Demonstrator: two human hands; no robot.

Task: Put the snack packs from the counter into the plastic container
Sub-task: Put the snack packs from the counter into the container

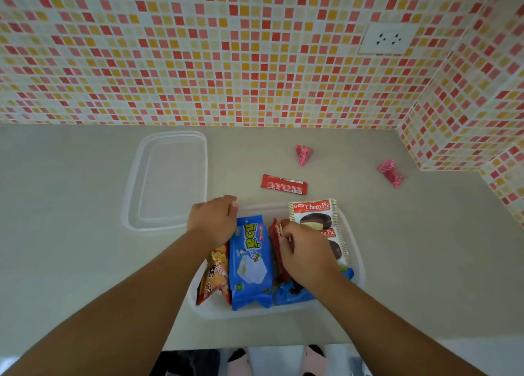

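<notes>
The clear plastic container (pixel 359 265) stands on the counter near its front edge. It holds a blue pack (pixel 249 262), an orange pack (pixel 215 275), two Choco Pie packs (pixel 313 214), red packs (pixel 274 245) and another blue pack (pixel 289 294). My left hand (pixel 212 219) grips the container's far left corner, fingers curled over the rim. My right hand (pixel 307 252) is inside the container and pinches the red packs. On the counter behind lie a red bar (pixel 283 184) and two pink cone-shaped packs (pixel 303 154) (pixel 391 173).
The container's clear lid (pixel 167 180) lies flat on the counter to the left. A mosaic-tiled wall (pixel 255 63) with a white socket (pixel 387 38) runs behind, and a tiled corner (pixel 467 120) juts out at the right. The counter's front edge (pixel 255 346) is just below the container.
</notes>
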